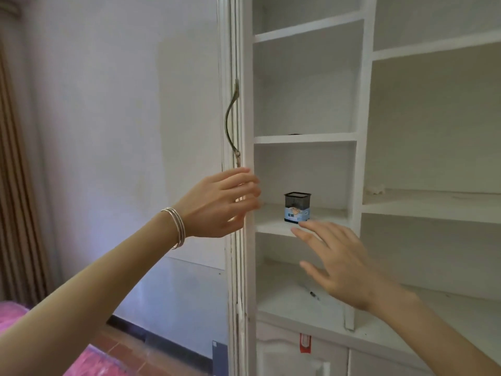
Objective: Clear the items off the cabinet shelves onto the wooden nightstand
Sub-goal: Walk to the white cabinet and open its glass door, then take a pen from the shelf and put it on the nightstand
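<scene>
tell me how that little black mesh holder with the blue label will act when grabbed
The mesh holder looks stiff and probably light, since its wire walls look see-through. It stands upright on a flat square base, so rolling seems unlikely. The open right hand could probably lift it alone.

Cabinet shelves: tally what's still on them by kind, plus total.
Black mesh cup with blue label: 1
Thin dark pen-like item, lower shelf: 1
Small white crumpled scrap, right shelf: 1
Small dark item, upper shelf edge, unclear: 1
Total: 4
</scene>
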Demonstrator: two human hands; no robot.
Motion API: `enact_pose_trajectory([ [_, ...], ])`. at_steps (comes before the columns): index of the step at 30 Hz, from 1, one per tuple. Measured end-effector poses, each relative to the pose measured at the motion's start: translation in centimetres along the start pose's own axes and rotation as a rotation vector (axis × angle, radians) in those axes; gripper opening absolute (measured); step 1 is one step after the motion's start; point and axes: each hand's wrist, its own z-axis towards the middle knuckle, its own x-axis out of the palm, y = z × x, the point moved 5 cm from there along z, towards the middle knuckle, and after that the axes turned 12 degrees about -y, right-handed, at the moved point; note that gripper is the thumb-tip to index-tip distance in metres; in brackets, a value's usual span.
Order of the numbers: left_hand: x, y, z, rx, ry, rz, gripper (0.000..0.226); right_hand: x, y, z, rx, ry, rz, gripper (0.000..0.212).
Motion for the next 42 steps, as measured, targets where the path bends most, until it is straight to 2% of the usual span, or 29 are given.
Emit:
enact_pose_trajectory([
  [14,-4.2,3.9,-8.3,-0.260,0.083,0.081,0.025,2.9,3.1,3.2,-0.144,-0.014,0.016,0.052],
  [21,-4.9,5.4,-11.2,-0.394,0.140,0.146,0.024,2.8,2.4,3.8,-0.149,-0.051,0.033,0.050],
  [26,-5.0,5.6,-12.3,-0.408,0.144,0.188,0.019,1.8,2.1,4.1,-0.138,-0.040,0.007,0.052],
  [32,-4.8,4.5,-8.8,-0.546,0.002,0.341,0.020,0.1,1.2,4.4,-0.125,-0.007,-0.057,0.054],
  [42,1.6,1.7,-0.9,-0.524,-0.028,0.182,0.027,-1.8,-5.6,5.0,-0.112,-0.035,-0.145,0.052],
])
